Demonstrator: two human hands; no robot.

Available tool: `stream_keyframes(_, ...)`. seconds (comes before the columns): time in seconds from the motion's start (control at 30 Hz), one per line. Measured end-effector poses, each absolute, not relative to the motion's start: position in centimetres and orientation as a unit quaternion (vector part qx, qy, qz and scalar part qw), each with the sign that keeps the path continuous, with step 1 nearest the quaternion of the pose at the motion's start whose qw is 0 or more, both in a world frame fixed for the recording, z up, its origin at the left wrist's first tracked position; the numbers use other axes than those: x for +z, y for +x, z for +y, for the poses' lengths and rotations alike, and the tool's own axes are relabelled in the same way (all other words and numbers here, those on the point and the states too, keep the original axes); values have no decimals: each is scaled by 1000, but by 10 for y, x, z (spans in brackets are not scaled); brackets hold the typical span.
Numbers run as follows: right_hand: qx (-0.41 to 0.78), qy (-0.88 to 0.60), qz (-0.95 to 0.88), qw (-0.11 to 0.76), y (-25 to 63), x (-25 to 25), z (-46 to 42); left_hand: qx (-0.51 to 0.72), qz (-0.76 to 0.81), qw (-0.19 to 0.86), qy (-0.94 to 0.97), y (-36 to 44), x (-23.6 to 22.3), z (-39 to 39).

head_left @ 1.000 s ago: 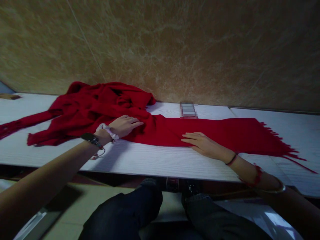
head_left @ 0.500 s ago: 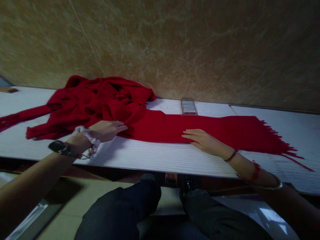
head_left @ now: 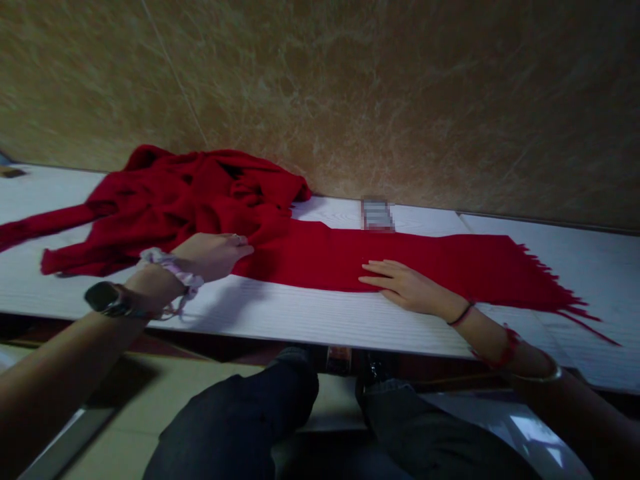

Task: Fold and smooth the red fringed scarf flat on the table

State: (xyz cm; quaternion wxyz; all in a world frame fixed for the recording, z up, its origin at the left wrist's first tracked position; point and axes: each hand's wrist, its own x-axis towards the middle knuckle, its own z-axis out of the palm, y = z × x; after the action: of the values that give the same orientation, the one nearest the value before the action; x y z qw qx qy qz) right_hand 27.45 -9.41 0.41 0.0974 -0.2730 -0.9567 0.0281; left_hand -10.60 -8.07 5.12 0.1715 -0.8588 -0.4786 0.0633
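A red fringed scarf lies along a white bench-like surface. Its right part is spread flat, with the fringe at the far right, while its left part is a crumpled heap. At the near edge, where heap meets flat strip, my left hand has its fingers bent together on the cloth; the thumb is mostly hidden. My right hand rests on the flat strip near its front edge, fingers stretched and slightly apart.
Behind the surface rises a brown marbled wall. A small pixelated grey rectangle sits by the wall, just beyond the scarf. A brown object lies at the far left. My legs are below the front edge.
My left hand has lifted slightly and its fingers are more bent on the cloth. My right hand stays almost in place with its fingers spread slightly more. The view has shifted a little.
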Motion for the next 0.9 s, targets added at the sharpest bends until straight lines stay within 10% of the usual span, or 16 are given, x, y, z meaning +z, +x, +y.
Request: stream_keyframes(0.9,58,-257,-955,136,271,11,-96,50,-415,-62,-906,-16,9,-64)
